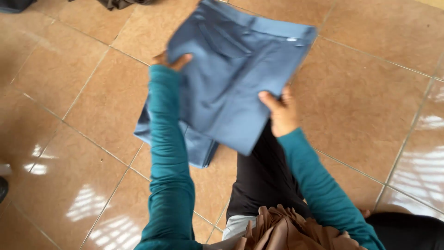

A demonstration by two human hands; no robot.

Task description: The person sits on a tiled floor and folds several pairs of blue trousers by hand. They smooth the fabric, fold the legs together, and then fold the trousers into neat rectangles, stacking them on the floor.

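Note:
A folded pair of blue trousers (231,78) is lifted above the tiled floor, waistband and pocket facing up. My left hand (171,60) grips its left edge, thumb on top. My right hand (280,111) grips the right lower edge, thumb on the cloth and fingers under it. Both arms wear teal sleeves. A lower folded layer of the blue cloth (196,146) hangs down beneath the upper part, near the floor.
Glossy tan floor tiles (365,97) fill the view. My black-clad leg (261,176) stretches out under the trousers, with brown cloth (286,229) bunched at my lap. Dark garments (122,3) lie at the top edge. A dark object (2,187) sits at the left edge.

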